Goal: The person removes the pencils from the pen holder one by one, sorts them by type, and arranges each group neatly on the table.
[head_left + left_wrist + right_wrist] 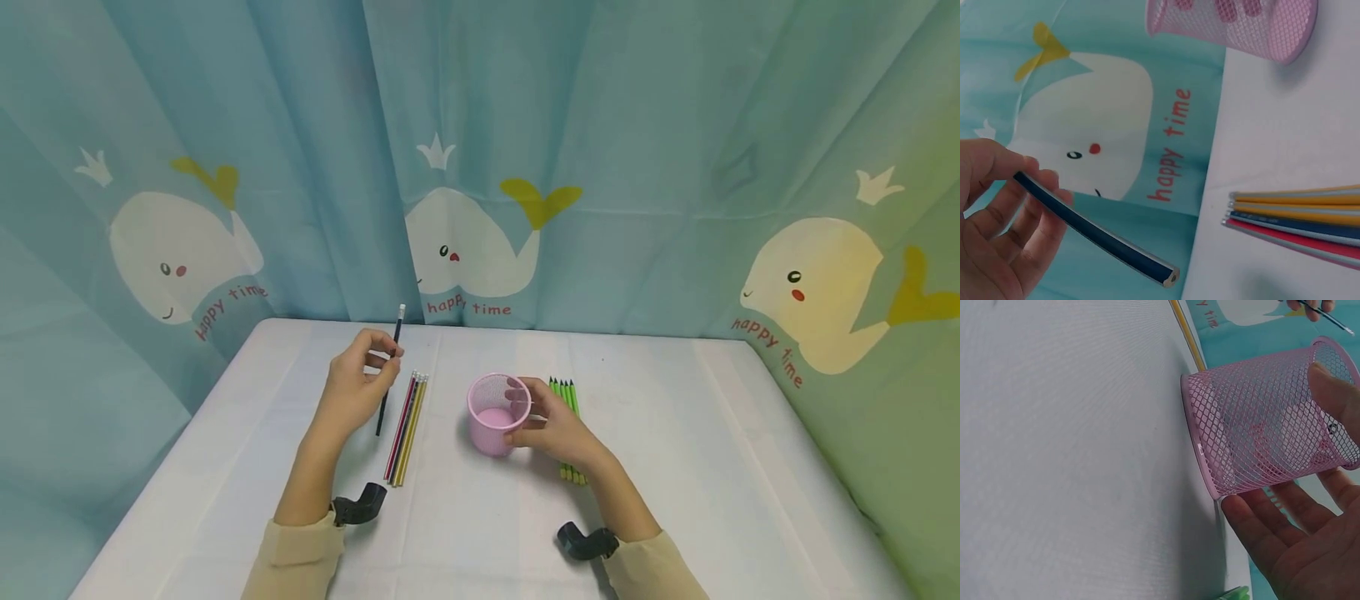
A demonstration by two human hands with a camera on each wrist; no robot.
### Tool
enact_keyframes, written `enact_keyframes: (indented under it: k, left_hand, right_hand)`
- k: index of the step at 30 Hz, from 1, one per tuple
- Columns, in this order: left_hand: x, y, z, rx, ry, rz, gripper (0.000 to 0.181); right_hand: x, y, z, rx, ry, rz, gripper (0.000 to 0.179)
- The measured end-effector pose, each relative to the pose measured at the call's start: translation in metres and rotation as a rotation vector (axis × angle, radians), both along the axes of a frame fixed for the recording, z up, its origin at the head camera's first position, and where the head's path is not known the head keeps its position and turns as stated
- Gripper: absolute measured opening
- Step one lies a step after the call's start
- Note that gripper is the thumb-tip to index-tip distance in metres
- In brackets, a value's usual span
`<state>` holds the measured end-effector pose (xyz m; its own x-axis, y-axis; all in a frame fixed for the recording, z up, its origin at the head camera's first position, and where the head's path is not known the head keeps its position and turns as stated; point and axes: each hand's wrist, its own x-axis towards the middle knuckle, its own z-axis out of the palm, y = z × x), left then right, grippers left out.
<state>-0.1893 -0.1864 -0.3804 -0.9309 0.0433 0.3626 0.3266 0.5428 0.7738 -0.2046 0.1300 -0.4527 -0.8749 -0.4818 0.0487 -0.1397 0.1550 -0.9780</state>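
A dark blue pencil with a white eraser end is pinched between the thumb and fingers of my left hand. It stands nearly upright, eraser end up, as the left wrist view shows its dark shaft slanting from the fingers. My right hand grips a pink mesh pencil cup by its right side, thumb in front and fingers behind. The cup is upright, and no pencils show inside it. Between the hands lies a row of red, dark blue and yellow pencils.
Several green pencils lie side by side under and behind my right hand, partly hidden by it. The white table ends at a blue-green curtain printed with whales. A black wrist mount sits on each forearm.
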Motion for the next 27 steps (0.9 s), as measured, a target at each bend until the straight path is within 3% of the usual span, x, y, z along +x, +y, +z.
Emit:
enact_keyframes:
  k: [13, 21, 27]
  left_hand:
    - [-0.008, -0.008, -0.017, -0.053, -0.107, -0.009, 0.035]
    - [-0.013, -0.013, -0.032, -0.123, -0.196, 0.01, 0.04]
    - [-0.016, -0.014, -0.038, -0.125, -0.249, 0.018, 0.042]
  right_hand:
    - [0.0, 0.0, 0.0, 0.012, -0.011, -0.014, 0.08]
    - [0.0, 0.0, -0.001, 0.034, -0.016, -0.017, 0.08]
    - [0.0, 0.0, 0.0, 0.03, -0.008, -0.021, 0.08]
